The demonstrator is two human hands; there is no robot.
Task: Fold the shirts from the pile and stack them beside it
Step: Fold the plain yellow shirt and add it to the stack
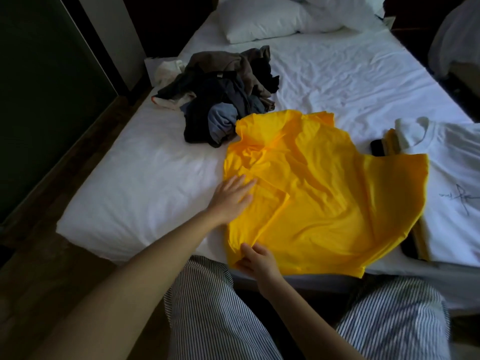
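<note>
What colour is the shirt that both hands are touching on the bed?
The shirt is bright yellow, clearest in the head view.

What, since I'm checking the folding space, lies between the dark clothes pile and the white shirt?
The yellow shirt, spread on the bed, fills that stretch; the head view shows it.

We have a single wide-angle view from the head, looking forward and steeply down across the bed [337, 81], close over the knees [220, 307] at its near edge.
</note>
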